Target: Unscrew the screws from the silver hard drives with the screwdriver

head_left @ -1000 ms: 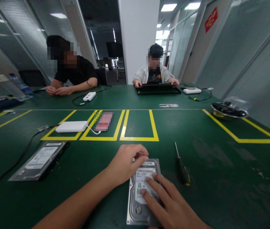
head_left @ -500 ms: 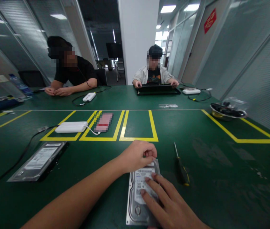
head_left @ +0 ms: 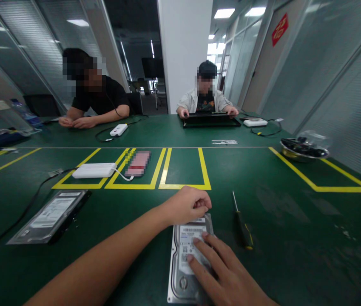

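Note:
A silver hard drive (head_left: 183, 282) with a white label lies in front of me, its long side pointing away. My right hand (head_left: 231, 272) rests on its right half, fingers apart and stretched over the label; the thumb is hidden. At the drive's far end my left hand (head_left: 191, 206) is closed, fingers curled and thumb close to them. Whatever it may pinch cannot be made out. To the right, apart from both hands, lies a screwdriver (head_left: 243, 227) with a black and yellow handle.
Left on the green table lies another hard drive (head_left: 51, 214). Beyond it are a white power bank (head_left: 95, 170), a cabled phone (head_left: 138, 163) and yellow tape outlines. A bowl of parts (head_left: 304, 152) stands right. Across sit two people; one holds a black panel (head_left: 212, 120).
The view shifts very slightly. Both hands keep almost the same place and pose on and beside the hard drive; the left fingers tilt a little.

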A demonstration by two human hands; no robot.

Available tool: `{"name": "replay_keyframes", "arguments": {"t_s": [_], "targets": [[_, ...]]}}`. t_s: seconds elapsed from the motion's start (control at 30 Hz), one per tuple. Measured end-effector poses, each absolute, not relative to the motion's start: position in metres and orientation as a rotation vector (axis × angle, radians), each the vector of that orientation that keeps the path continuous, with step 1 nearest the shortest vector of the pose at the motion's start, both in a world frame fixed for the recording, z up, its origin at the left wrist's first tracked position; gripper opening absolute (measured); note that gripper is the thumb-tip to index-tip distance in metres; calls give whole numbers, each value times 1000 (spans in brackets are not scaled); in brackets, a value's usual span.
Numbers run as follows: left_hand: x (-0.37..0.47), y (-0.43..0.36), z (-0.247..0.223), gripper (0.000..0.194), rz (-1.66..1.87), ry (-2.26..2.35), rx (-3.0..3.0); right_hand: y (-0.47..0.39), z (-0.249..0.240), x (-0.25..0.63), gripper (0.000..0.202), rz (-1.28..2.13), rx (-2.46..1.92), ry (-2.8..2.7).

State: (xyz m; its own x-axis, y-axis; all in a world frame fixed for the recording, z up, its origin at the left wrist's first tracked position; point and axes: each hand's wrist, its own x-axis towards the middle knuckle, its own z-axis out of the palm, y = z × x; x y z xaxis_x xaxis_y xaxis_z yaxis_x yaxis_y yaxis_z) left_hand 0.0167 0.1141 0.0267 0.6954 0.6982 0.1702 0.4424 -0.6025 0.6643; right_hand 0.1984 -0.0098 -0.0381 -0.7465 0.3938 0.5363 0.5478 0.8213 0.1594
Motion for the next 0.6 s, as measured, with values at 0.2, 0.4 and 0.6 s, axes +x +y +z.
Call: {"name": "replay_keyframes", "arguments": {"t_s": [0.2, 0.4, 0.6], "targets": [[20, 115, 27, 11, 546, 843, 2387, -10, -39, 199, 59, -418, -697, -2531], [22, 117, 29, 12, 435, 816, 2439, -10, -38, 199, 56, -409, -708, -2515], [23, 122, 29, 12, 332, 785, 2438, -11, -40, 199, 55, -404, -709, -2527]]}}
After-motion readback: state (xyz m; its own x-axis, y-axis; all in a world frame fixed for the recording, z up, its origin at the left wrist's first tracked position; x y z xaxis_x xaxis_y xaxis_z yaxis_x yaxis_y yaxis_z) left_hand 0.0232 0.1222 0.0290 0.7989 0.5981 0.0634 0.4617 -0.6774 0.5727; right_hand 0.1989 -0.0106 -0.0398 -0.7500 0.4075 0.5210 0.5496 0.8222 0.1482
